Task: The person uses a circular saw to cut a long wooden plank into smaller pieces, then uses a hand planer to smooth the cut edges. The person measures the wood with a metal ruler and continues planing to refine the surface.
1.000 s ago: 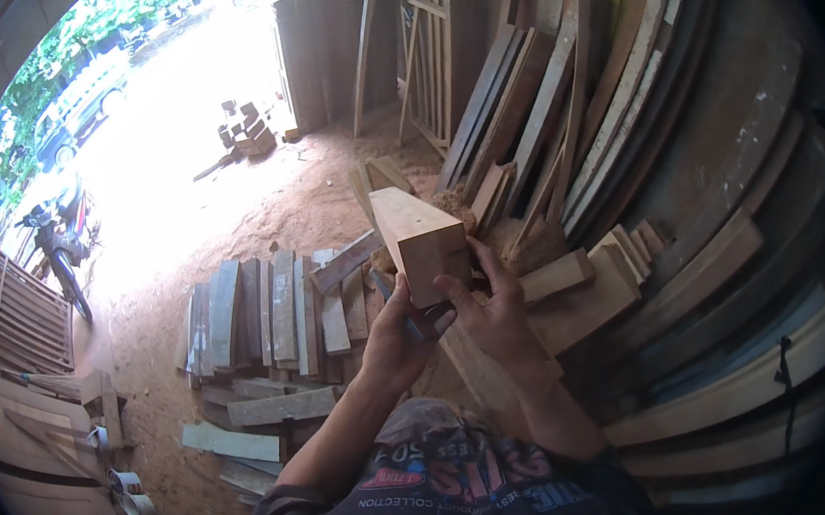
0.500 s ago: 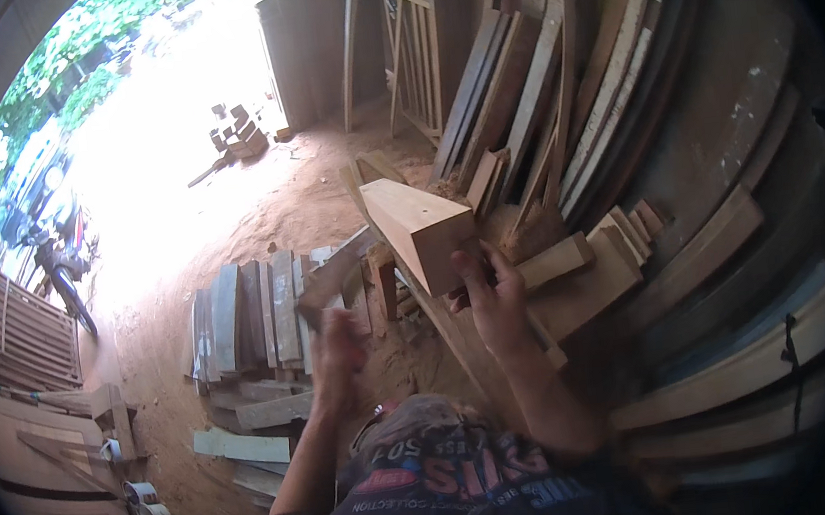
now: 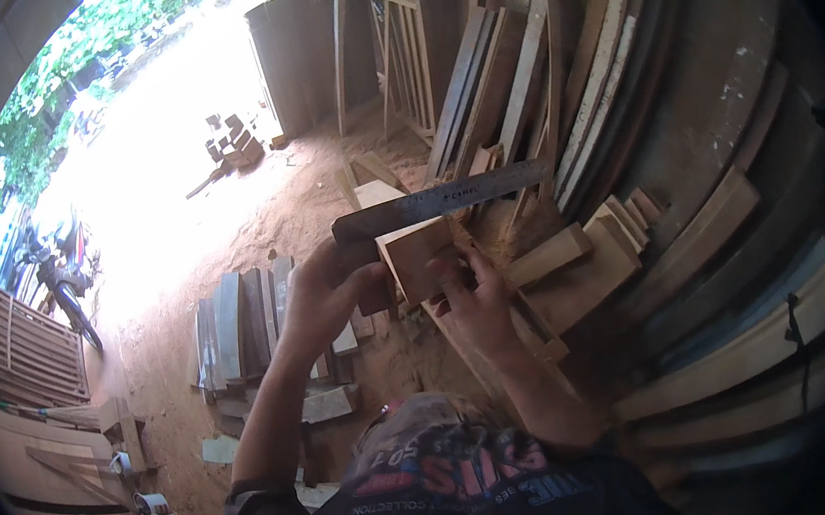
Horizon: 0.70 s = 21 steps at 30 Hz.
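My right hand (image 3: 479, 299) grips the near end of a pale squared wood block (image 3: 419, 262), fingers on its right side and end. The block points away from me, over a wooden beam. In my left hand (image 3: 319, 302) is a try square (image 3: 456, 194) with a long grey metal blade. The blade lies across the upper face of the block and sticks out past it to the right. A dark part under my left thumb, next to the block's left side, looks like the square's stock; my fingers hide most of it.
Stacked boards (image 3: 239, 326) lie on the sandy floor to the left, with wood offcuts (image 3: 595, 273) at the right. Planks (image 3: 524, 75) lean against the far wall. Small blocks (image 3: 238, 145) sit by the bright doorway; a motorbike (image 3: 63, 279) stands outside.
My left hand has come up and right, now with the try square laid over the block. The block has shifted slightly left and down in my right hand.
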### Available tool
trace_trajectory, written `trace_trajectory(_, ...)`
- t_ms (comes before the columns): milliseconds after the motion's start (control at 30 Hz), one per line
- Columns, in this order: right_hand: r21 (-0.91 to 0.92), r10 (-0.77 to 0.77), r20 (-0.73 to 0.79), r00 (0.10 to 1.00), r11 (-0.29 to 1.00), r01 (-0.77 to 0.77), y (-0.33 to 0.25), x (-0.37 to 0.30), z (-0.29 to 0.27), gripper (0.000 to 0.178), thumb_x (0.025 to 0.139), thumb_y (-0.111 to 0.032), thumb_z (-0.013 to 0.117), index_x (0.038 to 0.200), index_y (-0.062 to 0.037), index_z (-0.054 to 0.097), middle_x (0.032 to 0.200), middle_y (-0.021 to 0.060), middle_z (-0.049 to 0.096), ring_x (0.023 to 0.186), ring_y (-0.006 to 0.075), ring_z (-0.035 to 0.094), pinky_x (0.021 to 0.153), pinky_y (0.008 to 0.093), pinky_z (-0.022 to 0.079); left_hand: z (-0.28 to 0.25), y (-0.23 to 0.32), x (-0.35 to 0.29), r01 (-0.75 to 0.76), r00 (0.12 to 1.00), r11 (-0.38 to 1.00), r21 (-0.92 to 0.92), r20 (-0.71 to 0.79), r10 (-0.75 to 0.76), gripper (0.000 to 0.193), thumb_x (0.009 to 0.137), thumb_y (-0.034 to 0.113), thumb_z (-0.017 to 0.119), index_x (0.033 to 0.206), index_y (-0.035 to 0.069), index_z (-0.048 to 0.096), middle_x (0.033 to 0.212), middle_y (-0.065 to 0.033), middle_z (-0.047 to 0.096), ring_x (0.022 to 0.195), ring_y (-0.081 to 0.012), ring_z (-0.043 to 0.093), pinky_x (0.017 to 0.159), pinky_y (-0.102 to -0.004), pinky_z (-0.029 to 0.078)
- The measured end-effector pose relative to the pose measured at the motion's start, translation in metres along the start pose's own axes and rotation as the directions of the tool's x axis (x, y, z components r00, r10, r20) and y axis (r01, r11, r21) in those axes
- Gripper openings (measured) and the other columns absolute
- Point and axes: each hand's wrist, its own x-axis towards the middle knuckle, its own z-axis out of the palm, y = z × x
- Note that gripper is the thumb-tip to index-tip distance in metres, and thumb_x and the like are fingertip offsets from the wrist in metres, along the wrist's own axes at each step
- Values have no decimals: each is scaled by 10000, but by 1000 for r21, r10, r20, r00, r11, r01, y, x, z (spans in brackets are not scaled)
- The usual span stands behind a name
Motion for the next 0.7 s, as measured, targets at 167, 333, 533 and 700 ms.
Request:
trace_trajectory(167, -36, -36, -4, 999, 999, 36, 0, -3, -1, 598, 1021, -377, 807, 1410, 33, 612, 877, 38, 728, 648, 59, 632, 572, 234, 504, 12, -18, 4, -7, 999, 983, -186, 45, 15, 419, 1010, 77, 748, 1401, -25, 638, 1193, -117, 794, 1079, -145, 734, 965, -338, 588)
trace_trajectory(333, -55, -33, -16, 999, 998, 32, -1, -6, 0, 615, 1019, -368, 810, 1426, 45, 605, 976, 65, 744, 696, 60, 650, 574, 233, 514, 16, -28, -2, -1, 1000, 970, -243, 28, 8, 441, 1008, 86, 750, 1416, -30, 628, 1207, -124, 787, 1090, -148, 727, 967, -337, 582)
trace_trajectory(533, -82, -60, -13, 998, 995, 58, 1, -14, -4, 630, 1024, -357, 805, 1449, 58, 597, 1090, 81, 747, 747, 65, 663, 602, 248, 544, 18, -31, -8, 19, 997, 987, -163, 80, -6, 448, 1013, 125, 799, 1408, -6, 634, 1230, -85, 777, 1118, -127, 718, 983, -322, 585)
trace_trajectory(700, -202, 75, 7, 997, 977, -72, 23, -38, -38, 673, 1034, -344, 791, 1522, 58, 560, 1170, 92, 742, 754, 71, 659, 630, 268, 561, 41, -50, -31, 115, 985, 987, -116, 143, -98, 367, 973, 107, 799, 1288, -58, 710, 1141, -114, 814, 1040, -146, 749, 916, -332, 602)
